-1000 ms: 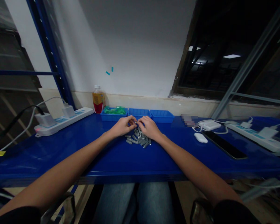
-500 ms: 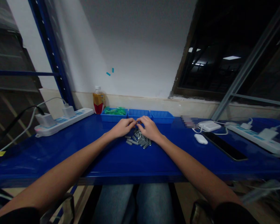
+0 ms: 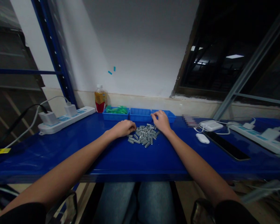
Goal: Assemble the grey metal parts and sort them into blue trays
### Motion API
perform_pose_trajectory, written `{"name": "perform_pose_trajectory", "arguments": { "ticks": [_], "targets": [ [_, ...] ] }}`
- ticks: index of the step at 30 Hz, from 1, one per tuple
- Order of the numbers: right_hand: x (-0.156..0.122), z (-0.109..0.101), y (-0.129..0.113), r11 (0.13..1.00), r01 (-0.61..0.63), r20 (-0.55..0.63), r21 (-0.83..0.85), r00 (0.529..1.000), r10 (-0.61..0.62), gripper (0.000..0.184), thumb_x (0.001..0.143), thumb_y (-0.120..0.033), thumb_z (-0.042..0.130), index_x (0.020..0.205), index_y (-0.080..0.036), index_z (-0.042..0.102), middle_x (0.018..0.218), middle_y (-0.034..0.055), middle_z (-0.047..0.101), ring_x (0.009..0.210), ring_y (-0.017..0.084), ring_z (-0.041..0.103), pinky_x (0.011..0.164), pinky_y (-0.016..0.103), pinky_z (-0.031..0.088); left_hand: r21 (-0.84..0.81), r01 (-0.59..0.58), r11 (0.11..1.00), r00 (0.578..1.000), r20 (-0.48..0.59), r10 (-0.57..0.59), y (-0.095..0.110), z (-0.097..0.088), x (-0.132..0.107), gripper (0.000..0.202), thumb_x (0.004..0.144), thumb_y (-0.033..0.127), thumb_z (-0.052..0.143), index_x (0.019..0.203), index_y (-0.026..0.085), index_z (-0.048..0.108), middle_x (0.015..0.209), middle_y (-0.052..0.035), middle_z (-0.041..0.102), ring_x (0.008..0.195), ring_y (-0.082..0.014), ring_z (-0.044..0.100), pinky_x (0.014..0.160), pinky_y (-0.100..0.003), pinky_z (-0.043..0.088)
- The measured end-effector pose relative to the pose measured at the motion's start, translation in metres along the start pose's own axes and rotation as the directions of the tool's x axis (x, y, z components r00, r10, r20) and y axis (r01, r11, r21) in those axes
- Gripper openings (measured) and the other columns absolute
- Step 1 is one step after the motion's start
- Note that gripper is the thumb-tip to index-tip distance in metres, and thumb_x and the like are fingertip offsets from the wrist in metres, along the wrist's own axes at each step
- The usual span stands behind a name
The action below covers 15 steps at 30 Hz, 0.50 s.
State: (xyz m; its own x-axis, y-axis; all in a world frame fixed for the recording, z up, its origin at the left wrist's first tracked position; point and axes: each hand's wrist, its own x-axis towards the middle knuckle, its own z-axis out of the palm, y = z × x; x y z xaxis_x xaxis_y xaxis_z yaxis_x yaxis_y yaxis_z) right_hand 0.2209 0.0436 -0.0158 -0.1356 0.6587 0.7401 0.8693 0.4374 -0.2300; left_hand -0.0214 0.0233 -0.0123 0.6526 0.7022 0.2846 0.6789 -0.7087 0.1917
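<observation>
A heap of small silvery metal cylinders (image 3: pixel 144 137) lies on the blue table in front of me. My left hand (image 3: pixel 125 128) rests at the left edge of the heap, its fingers curled; whatever they may hold is hidden. At the heap's far right side, my right hand (image 3: pixel 161 121) is raised before the right blue bin (image 3: pixel 171 115), with thumb and fingertips drawn together. Anything between those fingertips is too small to make out. The middle blue bin (image 3: pixel 140 118) stands just behind the heap, between the two hands.
Green plastic pieces fill the left blue bin (image 3: pixel 115 117), beside a drink bottle (image 3: pixel 100 99). A power strip (image 3: pixel 67 119) with plugs lies at left. To the right are a white earbud case (image 3: pixel 202 138), a black phone (image 3: pixel 226 145), cables and another power strip (image 3: pixel 259 137).
My hands were together above the heap and have come apart. The right hand moved right toward the right bin, uncovering more cylinders; the left stays near the heap's left edge.
</observation>
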Motion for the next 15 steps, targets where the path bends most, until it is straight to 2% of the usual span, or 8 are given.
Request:
{"name": "perform_pose_trajectory", "arguments": {
  "ticks": [4,7,11,15],
  "targets": [
    [0.002,0.000,0.034,0.986,-0.150,-0.059,-0.068,0.988,0.146,0.026,0.085,-0.034,0.048,0.080,-0.016,0.066,0.084,0.0097,0.060,0.086,0.022,0.052,0.081,0.034,0.039,-0.011,0.037,0.999,0.999,0.014,-0.037,0.004,-0.003,-0.001,0.013,0.074,0.026,0.057,0.080,0.021,0.067,0.078,-0.0028,0.068,0.070,-0.0167,0.061,0.060,-0.022,0.040],
    [0.002,0.001,0.050,0.963,-0.241,-0.069,-0.121,0.970,0.234,0.025,0.084,-0.033,0.050,0.085,-0.016,0.067,0.087,0.0106,0.060,0.089,0.023,0.051,0.081,0.034,0.038,-0.056,0.020,0.998,0.999,0.030,-0.018,0.004,-0.003,0.000,0.018,0.072,0.023,0.058,0.087,0.022,0.066,0.079,-0.0010,0.067,0.069,-0.0147,0.060,0.061,-0.020,0.041],
    [0.000,0.003,0.057,0.935,-0.303,-0.071,-0.183,0.953,0.295,0.027,0.083,-0.038,0.051,0.085,-0.017,0.069,0.090,0.0110,0.059,0.090,0.025,0.049,0.075,0.035,0.038,-0.055,-0.039,0.998,0.997,0.065,0.043,0.004,-0.003,0.000,0.024,0.072,0.019,0.056,0.094,0.022,0.066,0.086,-0.0019,0.068,0.074,-0.0146,0.061,0.065,-0.021,0.041],
    [-0.002,0.002,0.053,0.938,-0.299,-0.069,-0.176,0.954,0.291,0.033,0.083,-0.043,0.050,0.082,-0.016,0.069,0.089,0.0120,0.056,0.090,0.025,0.047,0.073,0.036,0.037,-0.014,0.023,1.000,0.999,0.036,-0.022,0.001,-0.004,-0.001,0.017,0.072,0.026,0.056,0.085,0.020,0.066,0.081,-0.0035,0.068,0.071,-0.0162,0.061,0.060,-0.022,0.040]
  ]
}}
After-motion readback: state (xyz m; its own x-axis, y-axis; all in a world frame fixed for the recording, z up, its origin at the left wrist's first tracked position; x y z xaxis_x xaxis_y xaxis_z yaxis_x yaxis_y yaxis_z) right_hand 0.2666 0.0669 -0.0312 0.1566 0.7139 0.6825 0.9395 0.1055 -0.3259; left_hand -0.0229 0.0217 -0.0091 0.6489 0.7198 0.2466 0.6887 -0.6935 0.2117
